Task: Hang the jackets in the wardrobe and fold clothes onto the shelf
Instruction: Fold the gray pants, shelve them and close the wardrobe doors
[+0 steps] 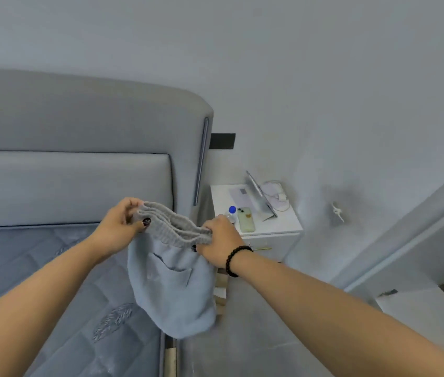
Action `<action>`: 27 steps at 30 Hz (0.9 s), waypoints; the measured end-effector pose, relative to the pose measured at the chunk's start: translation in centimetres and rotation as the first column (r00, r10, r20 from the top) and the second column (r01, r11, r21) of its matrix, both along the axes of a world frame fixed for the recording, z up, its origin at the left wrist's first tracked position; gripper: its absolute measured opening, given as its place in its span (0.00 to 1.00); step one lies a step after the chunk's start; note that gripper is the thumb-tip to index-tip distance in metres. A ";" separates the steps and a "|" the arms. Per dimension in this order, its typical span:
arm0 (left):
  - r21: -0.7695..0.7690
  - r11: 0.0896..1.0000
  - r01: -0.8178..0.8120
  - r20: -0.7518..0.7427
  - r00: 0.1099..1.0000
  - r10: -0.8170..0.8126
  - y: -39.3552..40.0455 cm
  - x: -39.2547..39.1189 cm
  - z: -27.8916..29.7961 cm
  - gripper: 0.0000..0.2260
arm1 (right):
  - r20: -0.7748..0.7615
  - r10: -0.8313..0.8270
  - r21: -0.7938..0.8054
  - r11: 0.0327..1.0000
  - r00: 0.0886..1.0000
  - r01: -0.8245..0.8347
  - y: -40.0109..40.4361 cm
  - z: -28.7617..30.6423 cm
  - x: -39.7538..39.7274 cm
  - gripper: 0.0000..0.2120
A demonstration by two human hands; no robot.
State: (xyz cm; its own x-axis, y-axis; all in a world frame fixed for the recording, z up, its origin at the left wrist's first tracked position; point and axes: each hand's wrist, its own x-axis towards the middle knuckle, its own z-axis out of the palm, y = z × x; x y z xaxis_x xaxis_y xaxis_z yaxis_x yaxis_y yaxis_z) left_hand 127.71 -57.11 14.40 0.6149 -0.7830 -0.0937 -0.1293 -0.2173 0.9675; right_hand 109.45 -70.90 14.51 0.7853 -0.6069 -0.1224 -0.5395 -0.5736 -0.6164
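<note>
The big bed (52, 281) had a bare blue mattress and a soft grey headboard (84, 137). Right beside the bed stood a small white table (275, 227). Over the edge of the bed hung a pair of light blue shorts (171, 284), held up by the grey waistband. The left hand (118, 223) pinched one end of the band. The right hand (220, 242), with a black bead bracelet (234, 259), gripped the other end. A phone (245, 219) lay on the table.
</note>
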 end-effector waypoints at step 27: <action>0.336 0.926 -0.175 -0.366 0.881 0.300 24.9 -3.1 -25.6 0.15 | -0.319 0.415 0.446 0.859 0.852 -0.251 15.9 -25.8 1.9 0.20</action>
